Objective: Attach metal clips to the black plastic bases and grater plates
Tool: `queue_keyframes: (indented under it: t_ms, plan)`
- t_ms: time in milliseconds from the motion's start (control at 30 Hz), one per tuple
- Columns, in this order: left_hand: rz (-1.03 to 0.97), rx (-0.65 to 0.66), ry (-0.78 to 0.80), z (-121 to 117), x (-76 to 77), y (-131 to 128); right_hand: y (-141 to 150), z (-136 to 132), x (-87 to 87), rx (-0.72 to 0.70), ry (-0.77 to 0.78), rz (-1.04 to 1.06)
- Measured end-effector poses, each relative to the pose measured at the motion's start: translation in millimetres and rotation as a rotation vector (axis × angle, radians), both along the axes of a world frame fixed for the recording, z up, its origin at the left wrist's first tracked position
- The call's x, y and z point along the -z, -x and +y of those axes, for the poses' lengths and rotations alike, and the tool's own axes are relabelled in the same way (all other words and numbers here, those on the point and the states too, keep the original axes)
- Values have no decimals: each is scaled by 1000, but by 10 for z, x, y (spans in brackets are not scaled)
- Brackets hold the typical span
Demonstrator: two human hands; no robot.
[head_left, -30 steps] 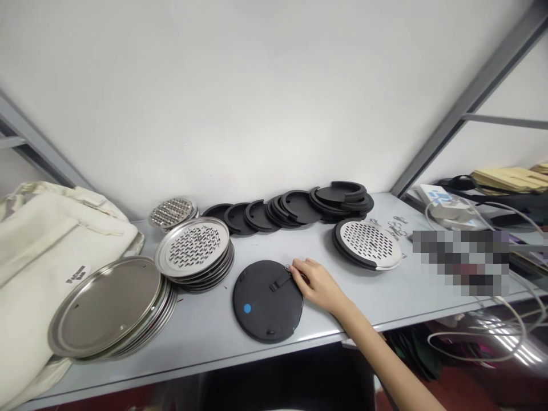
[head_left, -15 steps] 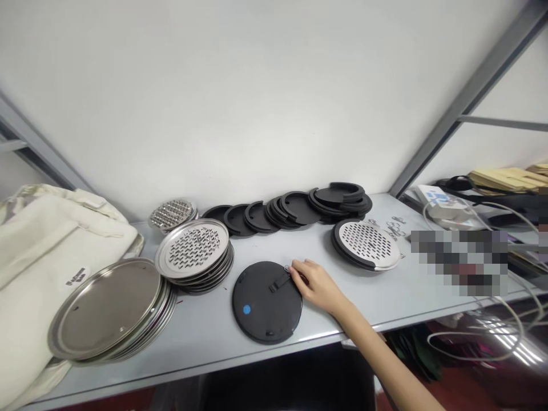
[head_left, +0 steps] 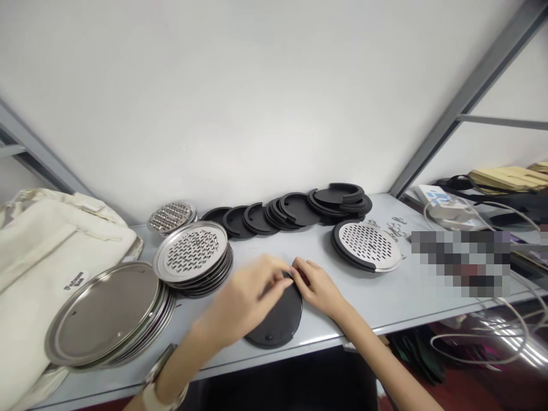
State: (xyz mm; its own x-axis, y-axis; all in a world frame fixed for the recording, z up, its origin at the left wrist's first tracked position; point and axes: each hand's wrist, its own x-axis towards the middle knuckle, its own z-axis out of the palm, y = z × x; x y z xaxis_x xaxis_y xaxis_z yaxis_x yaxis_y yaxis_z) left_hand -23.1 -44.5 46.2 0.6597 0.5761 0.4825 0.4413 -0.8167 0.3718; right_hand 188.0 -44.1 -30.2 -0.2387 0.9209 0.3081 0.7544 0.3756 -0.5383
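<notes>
A black round disc (head_left: 278, 319) lies flat near the front edge of the grey shelf (head_left: 385, 302). My right hand (head_left: 319, 288) rests at the disc's upper right rim, fingers curled and pinched at a small metal ring there. My left hand (head_left: 250, 299) reaches across the disc from the left and covers most of it. Its fingertips meet the right hand at the same spot. The left hand is blurred by motion, so its fingers are unclear.
Left of the disc stand a stack of perforated steel discs (head_left: 192, 251) and a stack of plain steel plates (head_left: 107, 311), beside a cream cloth bag (head_left: 47, 245). Black rings (head_left: 295, 208) line the back wall. Another perforated disc in a black rim (head_left: 368, 245), small metal rings (head_left: 396, 225) and cables (head_left: 483, 337) lie right.
My left hand has come into view from the lower left and reached over the black disc to the right hand. The right hand has stayed at the disc's rim.
</notes>
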Motion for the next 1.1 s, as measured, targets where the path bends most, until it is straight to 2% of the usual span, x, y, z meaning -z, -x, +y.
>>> queue_keyframes:
  t_ms: [100, 133, 167, 233, 300, 500, 733, 1100]
  plan:
    - [293, 126, -237, 127, 251, -215, -4, 7, 19, 12, 15, 26]
    - [381, 128, -352, 164, 328, -286, -8, 10, 26, 15, 20, 30]
    - [428, 106, -397, 193, 389, -348, -12, 12, 32, 14, 25, 30]
    - [467, 4, -362, 226, 450, -432, -20, 13, 40, 2, 35, 22]
    - [483, -65, -273, 235, 447, -459, -24, 11, 43, -5, 40, 11]
    - [521, -135, -91, 268, 440, -372, -4, 17, 27, -22, 66, -32]
    - [469, -61, -6, 349, 520, -302, 1, 23, 7, -54, 77, -67]
    - [430, -37, 7, 375, 525, -284, -17, 45, 13, -87, 87, -103]
